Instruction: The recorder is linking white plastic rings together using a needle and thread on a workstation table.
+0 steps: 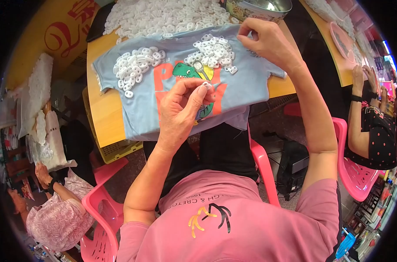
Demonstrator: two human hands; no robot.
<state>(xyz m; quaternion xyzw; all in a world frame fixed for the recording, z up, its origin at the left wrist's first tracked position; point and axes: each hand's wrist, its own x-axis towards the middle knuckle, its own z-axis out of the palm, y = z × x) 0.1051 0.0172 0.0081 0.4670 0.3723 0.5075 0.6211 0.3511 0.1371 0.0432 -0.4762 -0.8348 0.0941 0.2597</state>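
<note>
A light blue t-shirt [246, 89] with an orange and green dinosaur print lies spread on the wooden table [103, 114]. Two piles of small white plastic rings rest on it, one at the left [135, 67] and one at the middle [214, 52]. My left hand [181, 111] is over the print, fingertips pinched on a small white ring. My right hand [268, 41] reaches to the shirt's far right edge, fingers curled and touching the cloth beside the middle pile. A small metal piece [200, 67] lies on the print between the piles.
A large heap of white rings [163, 17] covers the table's far side, with a metal bowl [261, 8] beside it. Pink plastic chairs [264, 161] stand around. One person sits at the lower left [58, 214], another at the right [373, 126] by a second table.
</note>
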